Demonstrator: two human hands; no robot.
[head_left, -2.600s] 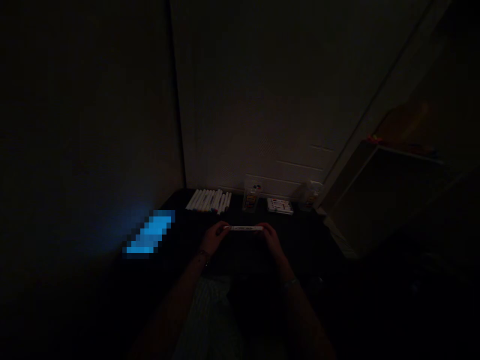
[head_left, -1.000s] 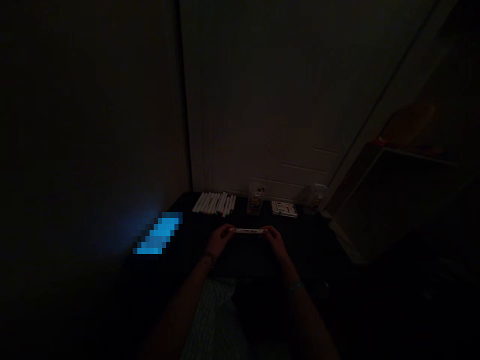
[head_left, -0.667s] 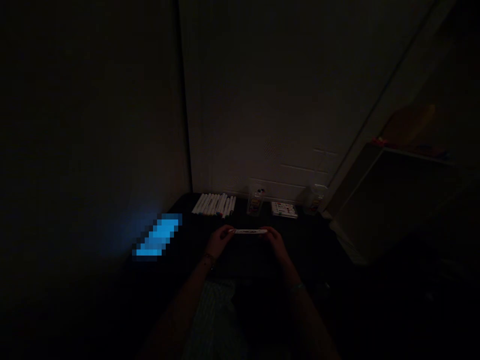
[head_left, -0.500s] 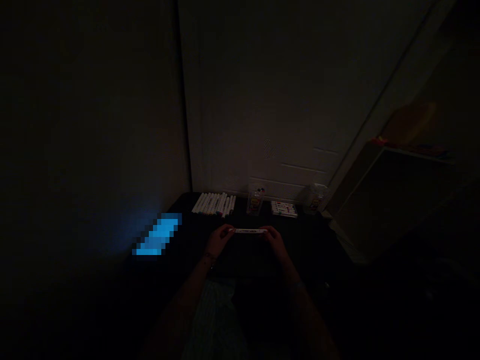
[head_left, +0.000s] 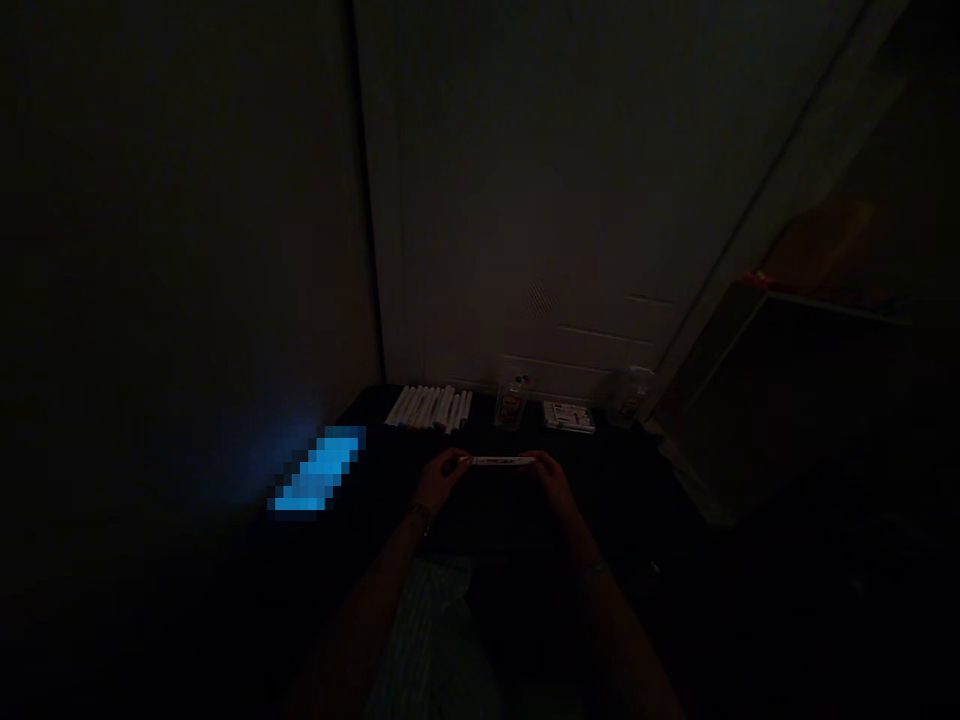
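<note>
A white marker (head_left: pixel 501 461) with dark print along its barrel lies level between my two hands, over the dark table. My left hand (head_left: pixel 441 476) pinches its left end, and my right hand (head_left: pixel 550 478) pinches its right end. Beyond my left hand, several white markers (head_left: pixel 427 407) lie side by side in a row at the back of the table. Past the held marker, a clear plastic case (head_left: pixel 511 402) stands upright, with a flat pack of markers (head_left: pixel 568 416) to its right. The scene is very dark, so finer details are hidden.
At the left end of the dark table (head_left: pixel 390 490), a bright blue pixelated screen (head_left: pixel 319 470) glows. Another clear case (head_left: pixel 634 397) stands at the back right, against the wall (head_left: pixel 480 230). A shelf-like cabinet (head_left: pixel 750 390) stands to the right.
The picture has dimmed slightly. My hands and the marker between them hold nearly the same position.
</note>
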